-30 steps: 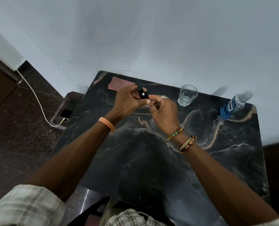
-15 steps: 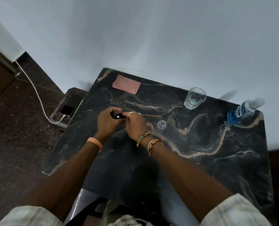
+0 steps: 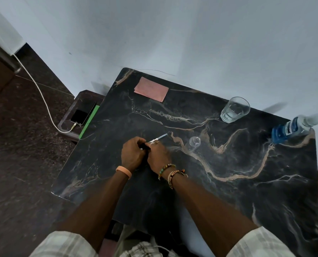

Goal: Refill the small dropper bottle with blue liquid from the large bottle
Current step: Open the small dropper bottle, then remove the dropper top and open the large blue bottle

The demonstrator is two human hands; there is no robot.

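Now both hands meet low over the middle of the dark marble table [image 3: 228, 191], knuckles touching. The left hand [image 3: 133, 154] has its fingers curled round the black top of the dropper [image 3: 159, 138], and the right hand [image 3: 158, 154] pinches the same piece from the other side. The thin glass tube of the dropper pokes out past the right fingers, pointing away and to the right, just above the tabletop. The small dropper bottle [image 3: 194, 141] stands open on the table just right of the hands, apart from them. The large bottle [image 3: 291, 129], blue liquid in its lower part and cap on, stands at the far right corner. A glass [image 3: 234, 110] of clear water sits near the far edge, between the large bottle and a pink card [image 3: 151, 89]. A phone [image 3: 83, 114] on a white cable [image 3: 41, 93] lies on a low stand left of the table
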